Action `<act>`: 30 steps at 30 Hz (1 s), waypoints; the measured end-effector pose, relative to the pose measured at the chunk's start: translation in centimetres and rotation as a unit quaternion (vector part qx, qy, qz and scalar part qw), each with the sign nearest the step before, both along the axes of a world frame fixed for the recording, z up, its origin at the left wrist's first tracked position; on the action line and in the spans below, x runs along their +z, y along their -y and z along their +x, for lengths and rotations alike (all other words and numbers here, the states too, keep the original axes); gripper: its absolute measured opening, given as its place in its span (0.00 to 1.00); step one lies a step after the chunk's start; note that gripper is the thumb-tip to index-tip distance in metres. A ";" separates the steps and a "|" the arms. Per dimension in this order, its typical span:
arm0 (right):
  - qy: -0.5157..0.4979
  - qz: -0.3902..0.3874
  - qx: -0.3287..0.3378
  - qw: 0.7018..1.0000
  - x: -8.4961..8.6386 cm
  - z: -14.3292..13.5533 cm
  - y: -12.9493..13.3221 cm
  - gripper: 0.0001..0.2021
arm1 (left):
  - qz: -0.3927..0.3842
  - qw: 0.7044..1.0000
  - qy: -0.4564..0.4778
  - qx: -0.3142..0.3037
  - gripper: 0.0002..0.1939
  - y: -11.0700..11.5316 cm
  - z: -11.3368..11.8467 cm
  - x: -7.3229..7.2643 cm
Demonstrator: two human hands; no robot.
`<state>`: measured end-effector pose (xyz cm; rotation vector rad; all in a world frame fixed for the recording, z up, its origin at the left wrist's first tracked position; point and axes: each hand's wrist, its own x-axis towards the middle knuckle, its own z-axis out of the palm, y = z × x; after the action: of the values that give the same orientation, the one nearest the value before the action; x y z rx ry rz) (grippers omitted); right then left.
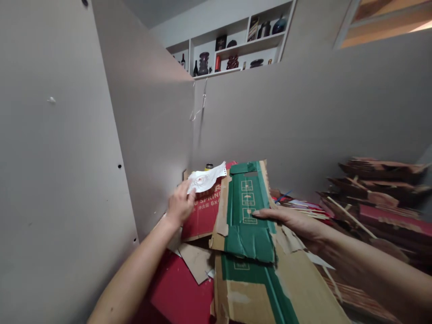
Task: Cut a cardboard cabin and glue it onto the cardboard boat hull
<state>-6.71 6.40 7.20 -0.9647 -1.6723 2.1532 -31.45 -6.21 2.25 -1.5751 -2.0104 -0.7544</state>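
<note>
My left hand (182, 204) pinches the near end of a torn white sheet of paper (205, 178) with a circular scribble on it. Below that sheet lies a red printed cardboard piece (201, 221). My right hand (286, 218) grips the right edge of a flattened green and brown cardboard piece (249, 202), thumb on its printed face and the other fingers hidden behind. Underneath is a larger green and brown cardboard box piece (246, 288), its near end cut off by the frame. A dark jar lid (209, 166) shows just behind the paper.
A grey panel (145, 103) stands close on my left. Stacked flattened cardboard (381, 193), blurred, fills the right side along with thin sticks (310, 209). A red surface (185, 290) lies low in front. Shelves (232, 54) with bottles and vases are high on the back wall.
</note>
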 end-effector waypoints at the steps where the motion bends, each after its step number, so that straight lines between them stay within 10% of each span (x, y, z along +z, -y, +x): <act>1: 0.001 0.005 -0.006 1.000 0.2 0.0 0.2 0.20 | -0.022 0.998 0.041 0.043 0.19 -0.9 -1.8 0.2; 9: 0.005 0.026 0.018 0.999 0.6 0.2 0.0 0.12 | -0.196 0.960 0.175 0.098 0.16 -5.2 -5.1 -2.9; 21: -0.007 0.035 0.011 0.999 0.6 0.4 0.1 0.21 | -0.204 0.957 0.135 0.156 0.18 -13.7 -8.2 0.4; 30: 0.053 0.043 -0.053 0.996 1.7 0.3 0.8 0.24 | -0.220 0.970 0.077 0.067 0.19 -13.9 -5.8 -2.1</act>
<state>-6.40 5.59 8.92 -1.1333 -1.7033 1.9781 -37.27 7.73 0.14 -1.6274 -2.5004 -0.4063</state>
